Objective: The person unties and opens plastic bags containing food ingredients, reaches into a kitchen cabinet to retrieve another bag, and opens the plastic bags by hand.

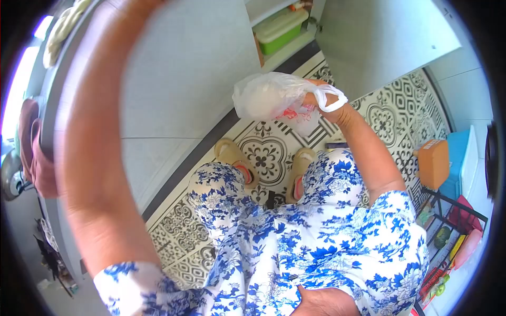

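A white translucent plastic bag (pixel 261 97) with red print hangs in front of the cabinets, with something pale and rounded showing through it. My right hand (pixel 311 99) grips the bag, its fingers partly hidden by the plastic. One white handle of the bag loops about my right wrist. My left arm (pixel 95 131) reaches up along the left side to the top edge of the view, past the counter edge; the left hand is cut off there.
An open cabinet door (pixel 390 42) stands at upper right. Inside the cabinet sits a green box with a pale lid (pixel 282 31). A rack (pixel 448 231) with produce and packets, plus a brown carton (pixel 434 163), stands at right. Patterned tiles (pixel 263 155) cover the floor.
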Demonstrator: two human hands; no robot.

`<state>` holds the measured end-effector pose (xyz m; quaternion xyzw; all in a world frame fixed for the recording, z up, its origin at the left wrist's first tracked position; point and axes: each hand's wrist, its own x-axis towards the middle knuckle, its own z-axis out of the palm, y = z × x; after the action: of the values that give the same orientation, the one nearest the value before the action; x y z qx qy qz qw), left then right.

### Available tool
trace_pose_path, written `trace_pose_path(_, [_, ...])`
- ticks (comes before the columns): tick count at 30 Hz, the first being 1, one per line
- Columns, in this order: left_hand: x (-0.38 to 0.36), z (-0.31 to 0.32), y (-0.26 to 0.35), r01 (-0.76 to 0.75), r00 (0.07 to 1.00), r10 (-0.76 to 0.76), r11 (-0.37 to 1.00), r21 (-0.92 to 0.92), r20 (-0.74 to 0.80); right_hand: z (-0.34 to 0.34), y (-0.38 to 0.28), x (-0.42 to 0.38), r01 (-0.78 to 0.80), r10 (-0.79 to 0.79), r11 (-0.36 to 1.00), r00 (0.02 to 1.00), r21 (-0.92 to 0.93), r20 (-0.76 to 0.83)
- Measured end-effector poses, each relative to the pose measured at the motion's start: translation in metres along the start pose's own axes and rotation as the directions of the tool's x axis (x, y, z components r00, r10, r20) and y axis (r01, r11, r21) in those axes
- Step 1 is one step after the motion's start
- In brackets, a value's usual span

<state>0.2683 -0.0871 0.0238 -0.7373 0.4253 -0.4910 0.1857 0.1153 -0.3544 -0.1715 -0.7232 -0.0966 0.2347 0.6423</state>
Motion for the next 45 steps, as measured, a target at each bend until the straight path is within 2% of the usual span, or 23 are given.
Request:
trace_pose_path(1, [-0.026,0.001,0.047,0.284,0.953,-0.232,0.907,-0.312,0.195,-0.001,-0.004,-0.003,0.008,-0.009,1.0,0.999,-0.027,-0.042])
trace_pose_path(2, [-0.047,0.0,0.091,0.551,0.829,-0.35,0.645,-0.529,0.437,-0.005,0.004,-0.002,-0.014,0.012,0.999,0.998,-0.032,-0.068])
trace_pose_path(3, [-0.059,-0.009,0.128,0.514,0.857,-0.35,0.532,-0.673,0.378,-0.006,0.009,-0.004,-0.009,0.006,0.999,0.997,-0.042,-0.077])
trace_pose_path(4, [-0.069,-0.02,0.159,0.441,0.884,-0.356,0.427,-0.789,0.301,-0.007,0.012,-0.001,0.069,-0.054,0.984,0.994,0.166,-0.094])
trace_pose_path(5, [-0.082,-0.022,0.195,0.568,0.781,-0.383,0.105,-0.816,0.494,-0.007,0.015,-0.004,0.13,-0.09,0.919,0.988,0.372,-0.123])
trace_pose_path(6, [-0.092,-0.024,0.224,0.641,0.656,-0.333,-0.229,-0.733,0.678,-0.004,0.013,-0.009,0.159,-0.098,0.885,0.983,0.438,-0.157])
trace_pose_path(11, [-0.111,-0.032,0.285,0.689,0.577,-0.257,-0.357,-0.631,0.776,0.0,0.032,-0.016,0.124,-0.052,0.892,0.983,0.435,-0.174])
trace_pose_path(13, [-0.128,-0.024,0.296,0.702,0.559,-0.245,-0.369,-0.609,0.792,-0.002,0.045,-0.017,0.043,-0.033,0.959,0.999,0.279,-0.04])
trace_pose_path(15, [-0.146,-0.021,0.293,0.666,0.327,0.042,-0.719,-0.198,0.944,0.007,0.046,-0.015,-0.001,0.009,0.963,1.0,0.269,-0.025])
trace_pose_path(19, [-0.144,-0.029,0.283,0.567,0.281,-0.007,-0.806,-0.172,0.96,0.012,0.027,-0.017,-0.073,0.078,0.984,0.997,0.16,-0.022])
trace_pose_path(21, [-0.138,-0.035,0.276,0.321,0.238,-0.036,-0.94,-0.113,0.971,0.017,0.019,-0.021,-0.009,0.016,0.986,0.999,0.165,-0.044])
trace_pose_path(22, [-0.135,-0.04,0.272,0.317,0.242,-0.041,-0.941,-0.119,0.969,0.019,0.014,-0.023,-0.017,0.025,0.991,0.998,0.135,-0.06])
trace_pose_path(24, [-0.132,-0.05,0.264,0.099,0.164,-0.132,-0.984,-0.149,0.978,0.026,0.008,-0.023,-0.054,0.059,0.997,0.994,0.056,-0.089])
trace_pose_path(25, [-0.134,-0.051,0.263,0.099,0.168,-0.143,-0.982,-0.161,0.975,0.029,0.005,-0.022,-0.086,0.083,0.996,0.989,-0.025,-0.122])
trace_pose_path(29, [-0.147,-0.048,0.254,-0.079,0.109,-0.217,-0.975,-0.209,0.97,0.038,-0.006,-0.015,-0.185,0.174,0.979,0.976,-0.08,-0.134])
trace_pose_path(30, [-0.15,-0.045,0.252,-0.136,0.072,-0.246,-0.962,-0.235,0.966,0.036,-0.002,-0.014,-0.125,0.129,0.991,0.985,0.047,-0.112])
trace_pose_path(31, [-0.155,-0.043,0.248,-0.132,0.069,-0.249,-0.962,-0.239,0.966,0.032,-0.002,-0.013,-0.122,0.127,0.991,0.986,0.049,-0.108])
trace_pose_path(33, [-0.163,-0.039,0.241,-0.259,0.001,-0.235,-0.939,-0.226,0.972,0.024,0.0,-0.01,-0.131,0.164,0.968,0.976,0.214,-0.143])
trace_pose_path(35, [-0.16,-0.043,0.238,-0.218,0.004,-0.244,-0.947,-0.237,0.97,0.024,0.001,-0.008,-0.134,0.174,0.96,0.973,0.246,-0.15])
trace_pose_path(37, [-0.155,-0.05,0.235,-0.183,0.013,-0.241,-0.955,-0.235,0.97,0.027,0.0,-0.009,-0.084,0.17,0.917,0.967,0.39,-0.19])
trace_pose_path(39, [-0.154,-0.056,0.23,0.05,0.184,-0.194,-0.977,-0.206,0.964,0.027,0.0,-0.009,-0.067,0.17,0.883,0.968,0.465,-0.183])
trace_pose_path(43, [-0.144,-0.069,0.241,0.161,0.266,-0.155,-0.966,-0.203,0.951,0.042,0.0,-0.009,-0.053,0.189,0.831,0.963,0.553,-0.191])
trace_pose_path(45, [-0.136,-0.07,0.251,0.612,0.304,-0.138,-0.73,-0.304,0.943,0.046,0.008,-0.005,-0.05,0.184,0.856,0.96,0.514,-0.212])
